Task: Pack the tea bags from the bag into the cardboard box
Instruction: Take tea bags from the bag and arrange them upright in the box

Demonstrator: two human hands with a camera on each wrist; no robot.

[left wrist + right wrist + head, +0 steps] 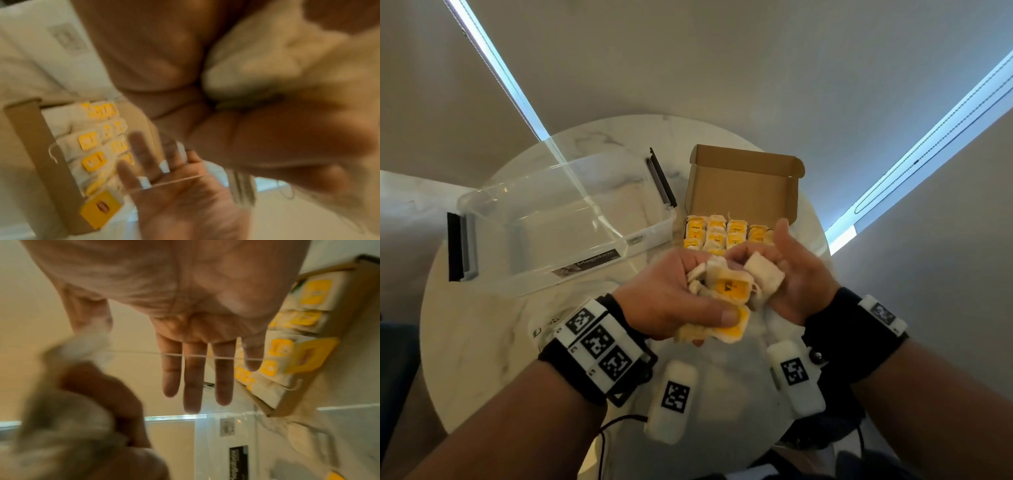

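Observation:
Above the table's near half, my left hand (681,301) grips a bunch of tea bags (729,287) with yellow tags, its thumb pressed on the lowest one. My right hand (794,274) sits against the bunch from the right. Its fingers (195,369) are straight and its thumb touches a white tea bag (763,277). A thin string (144,352) runs across those fingers to a yellow tag (312,355) that dangles over the box. The open cardboard box (743,185) lies just beyond the hands, with rows of tea bags (722,233) in it. The left wrist view is blurred.
A clear plastic storage tub (571,219) with black clips stands to the left of the box on the round marble table (482,342). A clear printed wrapper (544,330) lies under my left wrist. The table edge is close on the right.

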